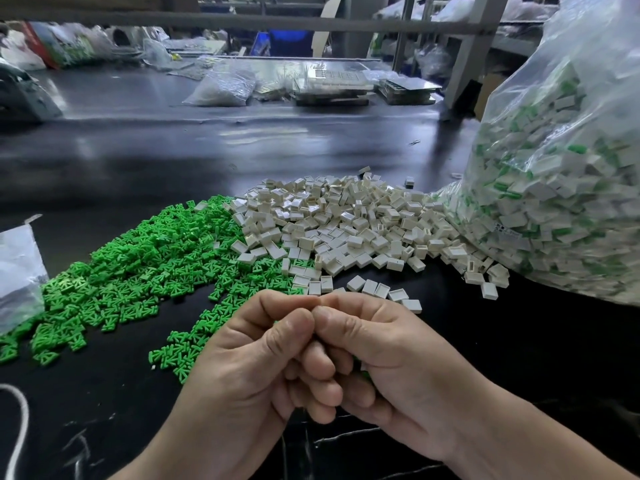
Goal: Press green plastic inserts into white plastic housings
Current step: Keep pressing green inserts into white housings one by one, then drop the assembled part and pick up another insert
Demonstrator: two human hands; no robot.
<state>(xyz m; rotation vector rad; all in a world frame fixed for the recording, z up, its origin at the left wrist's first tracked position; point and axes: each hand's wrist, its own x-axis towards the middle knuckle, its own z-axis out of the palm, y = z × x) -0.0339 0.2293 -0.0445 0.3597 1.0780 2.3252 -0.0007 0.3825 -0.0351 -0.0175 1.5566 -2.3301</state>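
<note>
Green inserts [138,271]: one pile left; white housings [346,230]: one pile right. Near, left hand [249,368] and right hand [391,368] curl together, perhaps gripping something; I cannot tell.

On the table [156,161], inserts [138,271] spread to my left; housings [346,223] lay heaped right of them, the piles touching. A bag [561,188] stood far right against the housings. My left hand [249,368] and right hand [401,368] met in front.
</note>
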